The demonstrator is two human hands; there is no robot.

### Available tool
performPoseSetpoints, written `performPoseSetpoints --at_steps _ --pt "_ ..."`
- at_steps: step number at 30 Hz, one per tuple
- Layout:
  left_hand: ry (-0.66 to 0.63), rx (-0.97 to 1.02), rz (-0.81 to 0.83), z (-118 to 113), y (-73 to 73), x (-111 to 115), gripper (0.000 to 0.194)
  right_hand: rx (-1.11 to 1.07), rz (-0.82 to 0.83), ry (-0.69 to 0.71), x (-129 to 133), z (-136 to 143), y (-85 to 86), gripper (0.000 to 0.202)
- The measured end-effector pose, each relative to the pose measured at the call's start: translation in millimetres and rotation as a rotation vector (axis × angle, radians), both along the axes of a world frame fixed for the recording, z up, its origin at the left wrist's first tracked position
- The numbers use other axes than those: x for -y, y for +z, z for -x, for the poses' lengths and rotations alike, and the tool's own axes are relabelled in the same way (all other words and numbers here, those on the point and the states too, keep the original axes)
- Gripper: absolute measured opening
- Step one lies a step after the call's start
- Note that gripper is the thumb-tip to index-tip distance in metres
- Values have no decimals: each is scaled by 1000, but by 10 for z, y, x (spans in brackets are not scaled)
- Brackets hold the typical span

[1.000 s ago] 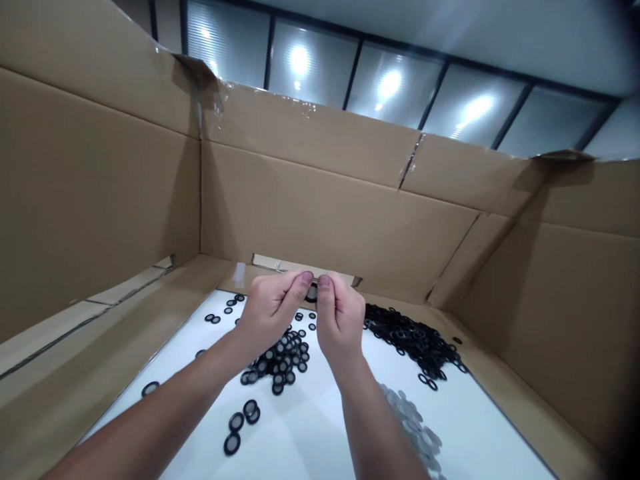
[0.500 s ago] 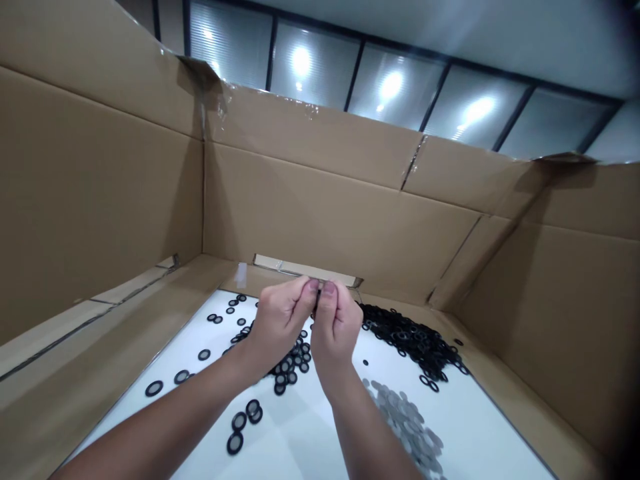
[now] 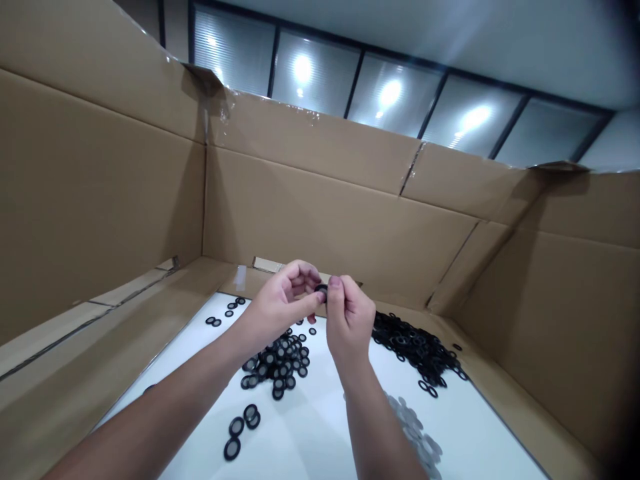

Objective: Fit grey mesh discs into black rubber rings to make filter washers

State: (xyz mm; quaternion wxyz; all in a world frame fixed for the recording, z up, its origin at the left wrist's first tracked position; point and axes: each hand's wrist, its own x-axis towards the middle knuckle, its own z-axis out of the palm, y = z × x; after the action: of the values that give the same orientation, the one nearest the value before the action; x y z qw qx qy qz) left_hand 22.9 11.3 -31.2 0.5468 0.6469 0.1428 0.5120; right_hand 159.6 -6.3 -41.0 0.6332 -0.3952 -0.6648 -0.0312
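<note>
A small black ring washer [image 3: 321,289] is pinched between my two hands over the far part of the white board [image 3: 310,427]. My left hand [image 3: 285,297] grips its left side between thumb and fingers, with the other fingers loosely curled. On the ring's right side, the thumb of my right hand [image 3: 350,317] presses down against its bent fingers. Whether a disc sits inside the held ring is hard to make out. Below my left hand lies a pile of black rings with grey discs in them [image 3: 280,360]. Loose grey discs [image 3: 413,427] lie partly behind my right forearm.
A heap of plain black rings [image 3: 417,343] lies at the board's far right. Several disc-filled rings [image 3: 237,427] lie apart near the front left, others toward the back left. Tall cardboard walls [image 3: 310,180] enclose the board at the left, back and right.
My left hand has opened its fist and turned, so its fingers show and the ring is visible. My right hand has shifted slightly right and still grips the ring.
</note>
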Motion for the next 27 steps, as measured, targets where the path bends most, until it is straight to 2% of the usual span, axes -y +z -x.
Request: performPoseSetpoints --at_steps 2,5,9,13,22,24,27 --pt "-25 29 26 28 7 -26 21 90 21 36 2 -59 38 32" --pt "-30 62 56 71 12 -74 23 197 107 175 26 -185 121 13" --pt "-72 70 90 105 26 -105 24 361 193 350 95 -324 235 35" --pt "-104 57 119 118 41 -103 27 439 206 333 157 -368 292 33" --pt "-130 -15 134 127 13 -129 27 468 234 189 237 -337 311 22" --pt "-121 -16 137 124 12 -132 26 463 240 162 238 -329 311 24" --pt "-109 3 139 126 10 -136 25 484 265 193 240 -335 322 33"
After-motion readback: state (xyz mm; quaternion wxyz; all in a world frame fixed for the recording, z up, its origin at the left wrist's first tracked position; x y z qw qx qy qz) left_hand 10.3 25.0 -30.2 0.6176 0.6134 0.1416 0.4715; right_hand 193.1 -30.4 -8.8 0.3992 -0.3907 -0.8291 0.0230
